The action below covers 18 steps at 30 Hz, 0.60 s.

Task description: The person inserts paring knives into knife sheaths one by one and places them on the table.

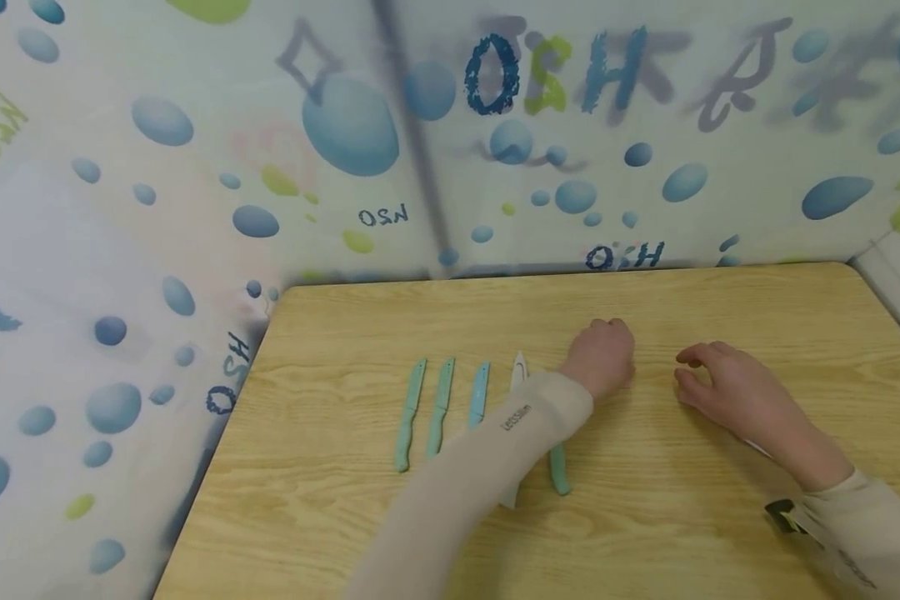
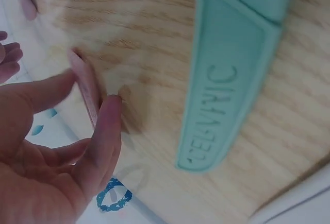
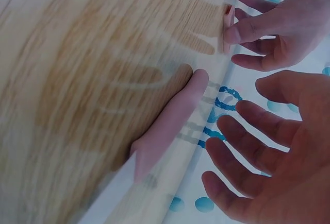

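In the head view my left hand (image 1: 602,358) is low over the table right of the row of knives. Its thumb and a fingertip pinch a slim pink piece (image 2: 88,86), seen nearly edge-on in the left wrist view. My right hand (image 1: 735,387) hovers farther right with bent, spread fingers and nothing in them. Below it lies a knife with a pink handle (image 3: 172,121) and a white blade (image 3: 111,195); the head view mostly hides this knife. Close to the left wrist camera is a green blade cover (image 2: 229,80) with raised lettering.
Two green knives (image 1: 410,415) (image 1: 441,407) and a blue knife (image 1: 479,392) lie side by side on the wooden table (image 1: 307,500). A pale blade (image 1: 519,372) and a green handle (image 1: 559,472) show around the left sleeve. A patterned wall (image 1: 450,200) borders the table's far edge.
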Each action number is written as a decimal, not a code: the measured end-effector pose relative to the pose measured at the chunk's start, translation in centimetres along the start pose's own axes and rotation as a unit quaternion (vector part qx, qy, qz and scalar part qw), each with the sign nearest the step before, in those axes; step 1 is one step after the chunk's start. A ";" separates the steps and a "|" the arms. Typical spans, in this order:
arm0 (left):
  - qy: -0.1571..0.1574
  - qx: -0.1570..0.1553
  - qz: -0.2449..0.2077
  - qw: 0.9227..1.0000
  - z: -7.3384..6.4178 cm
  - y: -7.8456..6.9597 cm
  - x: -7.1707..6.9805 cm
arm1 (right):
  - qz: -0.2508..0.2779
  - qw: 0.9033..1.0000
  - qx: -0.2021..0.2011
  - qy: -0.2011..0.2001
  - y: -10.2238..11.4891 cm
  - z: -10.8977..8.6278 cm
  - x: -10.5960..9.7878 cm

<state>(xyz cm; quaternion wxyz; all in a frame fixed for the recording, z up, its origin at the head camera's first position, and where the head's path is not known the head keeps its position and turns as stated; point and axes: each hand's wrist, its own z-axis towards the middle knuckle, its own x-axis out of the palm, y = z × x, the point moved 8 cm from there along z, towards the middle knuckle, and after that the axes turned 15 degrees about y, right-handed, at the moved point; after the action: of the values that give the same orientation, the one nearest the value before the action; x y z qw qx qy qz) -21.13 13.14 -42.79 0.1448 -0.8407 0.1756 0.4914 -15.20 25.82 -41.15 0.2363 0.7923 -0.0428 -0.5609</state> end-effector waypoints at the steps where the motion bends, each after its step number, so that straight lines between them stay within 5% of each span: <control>1: -0.002 -0.001 0.010 1.000 0.0 -0.1 -0.1 | -0.001 1.000 0.002 0.002 -0.1 0.0 0.0; 8: -0.010 -0.010 0.033 0.999 0.0 -0.4 -0.1 | 0.001 1.000 0.011 0.013 -0.4 -0.1 0.2; 18: 0.006 0.024 -0.086 0.996 0.7 1.6 0.4 | -0.011 0.997 0.029 0.071 -1.0 -0.1 1.2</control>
<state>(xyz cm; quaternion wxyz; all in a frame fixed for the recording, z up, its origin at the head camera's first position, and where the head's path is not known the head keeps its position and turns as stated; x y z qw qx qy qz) -22.25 11.91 -43.62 0.2057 -0.8517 0.1158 0.4679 -14.88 26.35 -42.63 0.2095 0.8372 -0.0334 -0.5042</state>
